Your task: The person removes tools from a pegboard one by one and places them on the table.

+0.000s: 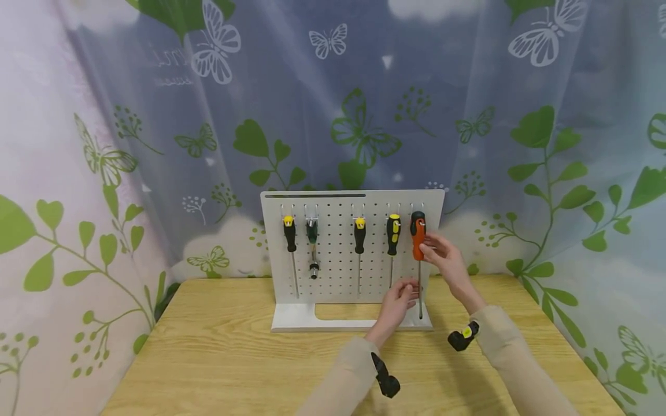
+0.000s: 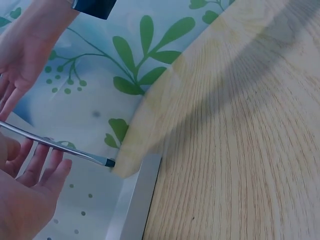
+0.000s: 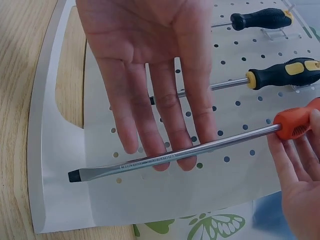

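An orange-and-black screwdriver is upright at the pegboard's right end, its handle top in front of a hook; whether it hangs there I cannot tell. My right hand pinches the orange handle between thumb and fingers. Lower down, my left hand is beside the shaft. In the right wrist view the extended fingers of my left hand lie behind the metal shaft, touching or very near it. The left wrist view shows the flat tip beyond my left hand.
The white pegboard stands on a wooden table. Left of the orange tool hang a black-yellow screwdriver, another, a dark green-handled tool and a further screwdriver. A patterned curtain is behind.
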### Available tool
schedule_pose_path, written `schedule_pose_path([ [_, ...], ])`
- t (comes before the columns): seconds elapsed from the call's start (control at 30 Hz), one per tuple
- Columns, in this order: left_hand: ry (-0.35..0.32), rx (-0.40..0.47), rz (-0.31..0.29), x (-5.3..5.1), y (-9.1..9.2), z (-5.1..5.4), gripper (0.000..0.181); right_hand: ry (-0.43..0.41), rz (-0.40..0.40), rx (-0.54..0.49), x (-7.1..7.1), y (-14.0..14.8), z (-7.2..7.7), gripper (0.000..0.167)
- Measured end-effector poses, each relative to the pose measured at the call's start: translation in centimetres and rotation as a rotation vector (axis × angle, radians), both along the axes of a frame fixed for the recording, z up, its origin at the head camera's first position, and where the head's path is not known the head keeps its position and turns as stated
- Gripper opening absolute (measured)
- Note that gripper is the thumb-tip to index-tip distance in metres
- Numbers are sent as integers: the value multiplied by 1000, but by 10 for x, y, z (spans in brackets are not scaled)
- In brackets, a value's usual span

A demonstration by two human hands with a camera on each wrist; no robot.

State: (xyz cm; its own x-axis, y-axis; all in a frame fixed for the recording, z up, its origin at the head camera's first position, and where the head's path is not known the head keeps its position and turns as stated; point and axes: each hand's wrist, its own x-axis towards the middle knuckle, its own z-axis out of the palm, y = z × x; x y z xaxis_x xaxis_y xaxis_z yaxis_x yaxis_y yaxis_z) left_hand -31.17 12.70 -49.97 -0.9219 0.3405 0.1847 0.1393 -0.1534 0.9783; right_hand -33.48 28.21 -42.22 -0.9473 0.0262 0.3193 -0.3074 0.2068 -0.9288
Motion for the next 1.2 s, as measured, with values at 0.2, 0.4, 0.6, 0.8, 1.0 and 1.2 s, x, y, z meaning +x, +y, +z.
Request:
schedule_pose_path([
  [0.2,-25,52,25,2,5,2,29,11,-13,25,0,1,2,50],
  [0.4,-67,64,12,7,6,3,28,19,-18,27,3,2,3,48],
  [0.6,-70,62,-10,13,5,4,27,15,-9,3,8,2,4,47],
  [0.8,-84,72,-27,16,3,5,25,-6,-10,6,16,3,8,51],
  [1.0,-80,99,-31,19,3,6,23,3,4,-4,21,2,11,50],
  [1.2,-77,108,-28,22,4,7,20,24,20,0,25,3,13,50],
])
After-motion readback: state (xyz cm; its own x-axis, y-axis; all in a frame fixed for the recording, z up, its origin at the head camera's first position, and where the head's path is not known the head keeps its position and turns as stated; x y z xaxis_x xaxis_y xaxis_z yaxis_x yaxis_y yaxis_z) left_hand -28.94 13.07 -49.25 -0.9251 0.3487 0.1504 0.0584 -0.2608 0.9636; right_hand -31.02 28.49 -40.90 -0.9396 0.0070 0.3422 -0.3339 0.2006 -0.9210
